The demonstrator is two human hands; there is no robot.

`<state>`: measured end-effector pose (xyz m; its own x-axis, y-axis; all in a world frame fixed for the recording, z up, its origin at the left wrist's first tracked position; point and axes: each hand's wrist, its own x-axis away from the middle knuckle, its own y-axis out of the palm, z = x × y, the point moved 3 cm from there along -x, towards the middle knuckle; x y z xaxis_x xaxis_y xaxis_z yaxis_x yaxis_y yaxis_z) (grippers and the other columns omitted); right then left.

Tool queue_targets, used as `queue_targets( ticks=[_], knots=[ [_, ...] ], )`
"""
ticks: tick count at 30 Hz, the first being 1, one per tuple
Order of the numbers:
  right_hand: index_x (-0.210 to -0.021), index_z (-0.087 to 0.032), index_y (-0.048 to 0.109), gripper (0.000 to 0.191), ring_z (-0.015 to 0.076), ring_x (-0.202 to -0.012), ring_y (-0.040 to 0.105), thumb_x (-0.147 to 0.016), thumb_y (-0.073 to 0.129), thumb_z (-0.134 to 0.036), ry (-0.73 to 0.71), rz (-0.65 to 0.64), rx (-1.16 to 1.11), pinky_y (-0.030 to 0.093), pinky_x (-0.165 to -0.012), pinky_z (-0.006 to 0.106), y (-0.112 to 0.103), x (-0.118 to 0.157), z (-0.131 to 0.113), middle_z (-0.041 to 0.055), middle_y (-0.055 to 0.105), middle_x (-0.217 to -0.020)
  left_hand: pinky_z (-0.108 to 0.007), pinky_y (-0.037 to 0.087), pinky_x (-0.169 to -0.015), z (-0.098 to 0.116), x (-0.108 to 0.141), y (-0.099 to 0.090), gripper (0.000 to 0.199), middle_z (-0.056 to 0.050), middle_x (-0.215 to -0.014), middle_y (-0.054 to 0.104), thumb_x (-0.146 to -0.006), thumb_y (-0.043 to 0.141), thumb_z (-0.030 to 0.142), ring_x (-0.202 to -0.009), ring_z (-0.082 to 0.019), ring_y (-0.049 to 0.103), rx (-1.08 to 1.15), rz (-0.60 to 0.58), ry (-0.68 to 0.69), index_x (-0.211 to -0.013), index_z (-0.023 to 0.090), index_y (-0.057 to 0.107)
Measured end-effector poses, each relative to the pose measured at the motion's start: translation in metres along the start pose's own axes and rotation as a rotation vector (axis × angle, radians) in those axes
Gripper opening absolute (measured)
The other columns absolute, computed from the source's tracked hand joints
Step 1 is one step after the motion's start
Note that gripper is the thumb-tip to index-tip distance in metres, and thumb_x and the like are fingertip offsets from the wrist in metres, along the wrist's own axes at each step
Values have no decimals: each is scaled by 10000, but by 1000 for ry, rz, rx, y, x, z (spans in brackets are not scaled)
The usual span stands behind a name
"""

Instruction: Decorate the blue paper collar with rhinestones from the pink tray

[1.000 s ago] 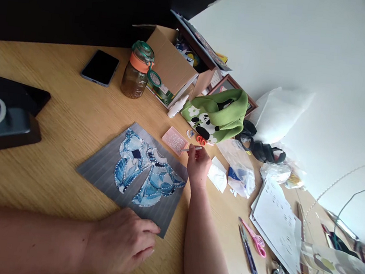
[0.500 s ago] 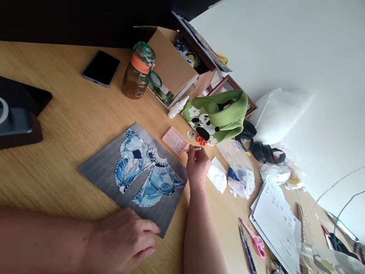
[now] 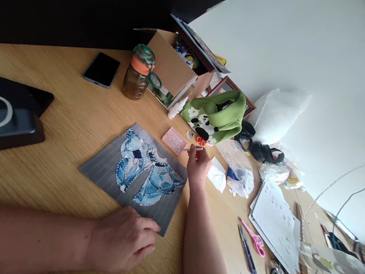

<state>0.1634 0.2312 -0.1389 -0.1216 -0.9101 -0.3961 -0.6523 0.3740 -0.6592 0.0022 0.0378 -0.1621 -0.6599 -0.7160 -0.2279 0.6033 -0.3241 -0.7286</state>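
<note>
A grey sheet (image 3: 104,167) lies flat on the table, bearing a blue and white butterfly picture (image 3: 151,190) edged with small pale beads. My left hand (image 3: 127,240) rests at the sheet's near edge, its index finger stretched out on the corner, the others loosely bent. Beyond the sheet's right side, my right hand (image 3: 198,167) pinches a white pen-like stick (image 3: 197,149). Its tip reaches the near end of a small pink tray (image 3: 171,132) with many tiny clear beads (image 3: 177,141) in it. Whether a bead sits on the tip is too small to tell.
Behind the tray are orange-handled scissors (image 3: 201,141), a white bottle (image 3: 177,108) and a green panda bag (image 3: 226,118). A jar (image 3: 137,74) and phone (image 3: 102,70) stand farther back. To the right lie a plastic packet (image 3: 241,179), pink scissors (image 3: 258,242) and papers (image 3: 275,218).
Both hands stay almost where they were. The stick's tip remains at the tray; only a slight shift of the whole view shows.
</note>
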Motion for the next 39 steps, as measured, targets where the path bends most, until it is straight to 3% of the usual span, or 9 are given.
queue_targets(
  ticks=[9,15,21,27,39],
  knots=[
    [-739,-191,619,401,203,-647,688,-885,530,-554,11,51,-94,495,-632,294,-28,2,-12,61,722,-675,-302,546,-739,-3,2,1,166,46,-1188,699,-928,534,207,-928,-199,724,91,10,3,-796,210,632],
    [-756,-186,621,380,196,-661,691,-885,567,-539,70,72,-175,503,-630,287,-52,37,-5,51,710,-669,-307,554,-755,-2,0,-3,172,39,-1183,702,-908,535,162,-927,-206,726,105,32,-9,-783,199,648],
    [-743,-194,596,365,178,-622,661,-893,559,-525,125,102,-171,491,-646,294,-51,63,6,42,702,-664,-306,560,-797,-2,1,-4,190,10,-1173,707,-922,522,175,-940,-204,723,104,19,17,-809,193,674],
    [-711,-195,588,377,175,-613,641,-903,528,-514,72,80,-128,469,-635,290,-48,65,7,34,672,-635,-291,547,-827,-1,-1,-6,211,5,-1181,704,-935,505,159,-969,-196,716,106,-14,2,-841,192,690],
    [-686,-200,575,348,165,-578,640,-911,515,-458,-6,62,-69,450,-621,275,-44,70,8,24,687,-624,-285,543,-827,-2,0,-4,241,-17,-1157,714,-953,488,185,-966,-198,718,117,41,52,-876,191,716]
  ],
)
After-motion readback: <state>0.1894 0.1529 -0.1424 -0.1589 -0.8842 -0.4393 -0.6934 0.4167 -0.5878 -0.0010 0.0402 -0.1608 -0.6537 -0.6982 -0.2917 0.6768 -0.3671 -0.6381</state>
